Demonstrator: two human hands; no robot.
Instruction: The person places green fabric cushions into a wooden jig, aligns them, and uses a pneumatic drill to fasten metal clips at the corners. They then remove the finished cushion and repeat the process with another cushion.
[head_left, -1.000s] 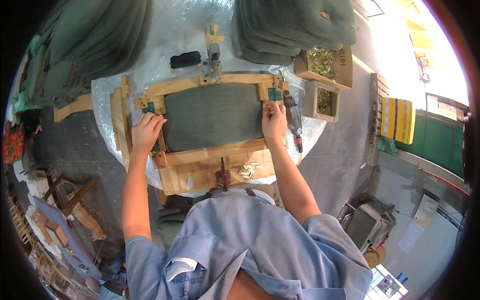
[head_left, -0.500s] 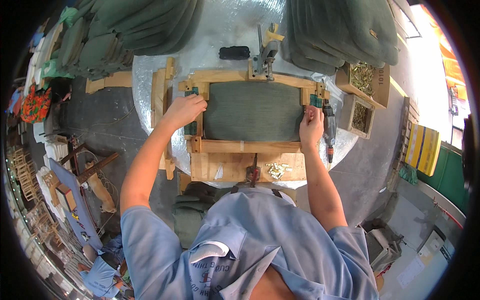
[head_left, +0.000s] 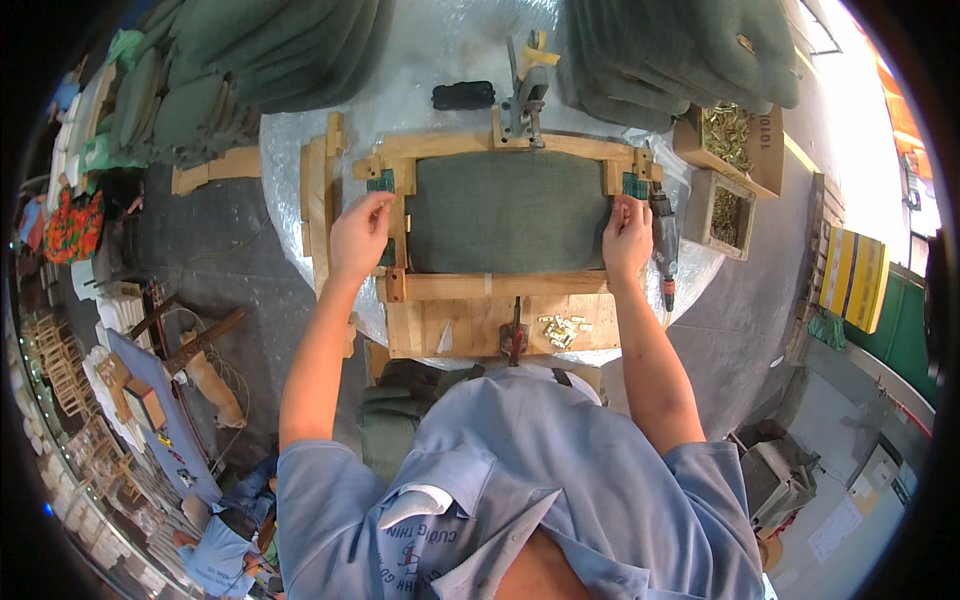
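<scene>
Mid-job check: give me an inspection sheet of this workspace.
Surface: shiny plastic-wrapped table
Job's things: green panel within wooden frame; metal clamp at its far rail
Clutter: loose gold-coloured fasteners on the near board; power tool right of frame
Hands: left hand and right hand at frame's opposite ends; anything pinched can't be made out
Cables: thin cord on floor, left
Surroundings: stacked green pads beyond; co-worker lower left

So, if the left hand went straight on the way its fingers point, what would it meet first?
Probably the wooden block at the upper left corner of the wooden frame, beyond the left hand; the green patch lies close beside that line, and depth is unclear.
</scene>
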